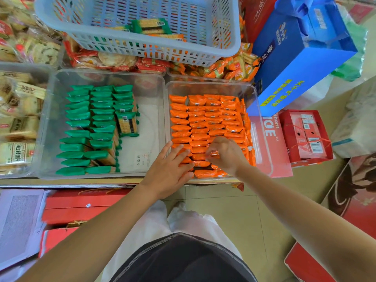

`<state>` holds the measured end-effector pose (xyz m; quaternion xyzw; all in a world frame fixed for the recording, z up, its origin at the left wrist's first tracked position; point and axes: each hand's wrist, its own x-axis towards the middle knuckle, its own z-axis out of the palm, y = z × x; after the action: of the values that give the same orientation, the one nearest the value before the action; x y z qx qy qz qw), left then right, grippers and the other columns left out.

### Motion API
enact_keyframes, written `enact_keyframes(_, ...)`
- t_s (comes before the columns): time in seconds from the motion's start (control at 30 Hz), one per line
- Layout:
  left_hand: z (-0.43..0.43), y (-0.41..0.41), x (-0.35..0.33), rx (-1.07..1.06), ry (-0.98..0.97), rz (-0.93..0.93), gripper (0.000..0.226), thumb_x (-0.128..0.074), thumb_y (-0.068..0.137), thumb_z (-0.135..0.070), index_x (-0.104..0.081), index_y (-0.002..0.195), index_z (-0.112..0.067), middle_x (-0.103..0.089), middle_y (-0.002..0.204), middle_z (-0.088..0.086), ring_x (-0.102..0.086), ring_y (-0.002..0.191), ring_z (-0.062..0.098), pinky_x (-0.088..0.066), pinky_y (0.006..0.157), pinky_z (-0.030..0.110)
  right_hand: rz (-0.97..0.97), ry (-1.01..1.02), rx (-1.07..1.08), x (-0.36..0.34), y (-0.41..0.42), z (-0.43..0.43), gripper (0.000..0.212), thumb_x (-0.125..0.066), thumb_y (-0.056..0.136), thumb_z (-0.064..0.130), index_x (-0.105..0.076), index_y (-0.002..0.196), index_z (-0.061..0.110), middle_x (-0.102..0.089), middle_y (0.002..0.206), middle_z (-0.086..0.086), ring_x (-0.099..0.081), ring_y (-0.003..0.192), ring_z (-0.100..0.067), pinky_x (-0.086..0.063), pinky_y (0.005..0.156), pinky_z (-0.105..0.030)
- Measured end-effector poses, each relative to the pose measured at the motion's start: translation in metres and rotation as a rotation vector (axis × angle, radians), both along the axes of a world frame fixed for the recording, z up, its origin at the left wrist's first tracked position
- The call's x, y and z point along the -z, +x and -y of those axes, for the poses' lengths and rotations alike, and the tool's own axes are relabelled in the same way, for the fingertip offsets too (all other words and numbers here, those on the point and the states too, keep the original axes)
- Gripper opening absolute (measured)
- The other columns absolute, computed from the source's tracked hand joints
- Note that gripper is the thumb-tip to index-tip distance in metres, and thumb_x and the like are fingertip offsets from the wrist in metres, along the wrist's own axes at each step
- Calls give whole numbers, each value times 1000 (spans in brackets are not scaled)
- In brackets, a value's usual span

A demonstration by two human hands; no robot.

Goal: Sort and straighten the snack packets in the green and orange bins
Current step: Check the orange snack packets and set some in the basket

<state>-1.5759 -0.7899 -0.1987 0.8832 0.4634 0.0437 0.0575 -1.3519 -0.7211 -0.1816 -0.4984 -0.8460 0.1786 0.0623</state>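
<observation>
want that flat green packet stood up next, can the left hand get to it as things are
Probably yes. The left hand lies on the orange packets beside the green bin, which is open on top; the flat green packet lies uncovered next to bare floor. Only bin walls intervene.

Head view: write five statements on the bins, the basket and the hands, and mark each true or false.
1. The left hand and the right hand are both in the orange bin. True.
2. The green bin is packed full. False: the green bin is bare on its right.
3. The basket is empty. False: the basket holds a few packets.
4. The left hand's fingers lie straight on orange packets. True.
5. Every green packet stands on edge. False: one green packet lies flat, label up.
</observation>
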Motion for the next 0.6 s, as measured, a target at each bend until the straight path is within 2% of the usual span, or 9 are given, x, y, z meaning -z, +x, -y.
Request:
enact_keyframes(0.13,0,0,1,5,5,-5,53,-24,101,-49,-70,118,-29,-60,136,8,-47,134,32,-14,115,53,33,102,-71,3,-7,-3,8,-80,68,16,-74,71,21,-60,74,1,-62,70,-25,-39,64,-31)
enact_keyframes(0.2,0,0,2,4,4,-6,53,-25,101,-48,-71,117,-29,-59,136,8,-47,134,32,-15,115,54,-8,120,-112,1,-6,-5,6,-76,70,13,-73,71,18,-61,75,1,-61,69,-23,-39,64,-30)
enact_keyframes(0.33,-1,0,3,4,24,4,52,-27,101,-48,-72,115,-27,-60,135,10,-48,133,32,-18,113,54,-246,102,-114,-13,5,-9,5,-68,77,4,-66,77,9,-61,82,-2,-59,76,-20,-47,65,-33)
enact_keyframes(0.4,0,1,3,2,25,0,54,-24,101,-48,-72,115,-27,-59,136,10,-48,134,32,-18,112,54,-376,90,-85,-24,11,-10,8,-67,80,-2,-63,79,6,-63,85,-5,-60,81,-18,-47,70,-25)
enact_keyframes(0.5,0,1,3,-4,9,-10,63,-13,104,-50,-70,118,-27,-57,139,10,-46,136,31,-18,113,54,-552,-25,106,-38,18,-9,14,-65,82,-2,-62,82,11,-67,86,-4,-62,82,-11,-48,72,-20)
enact_keyframes(0.6,1,2,2,-8,-1,-6,67,-8,104,-51,-69,120,-28,-55,141,9,-44,137,30,-16,114,54,-750,-148,366,-44,24,-9,14,-61,83,5,-56,81,18,-61,76,5,-58,72,-6,-46,70,-20)
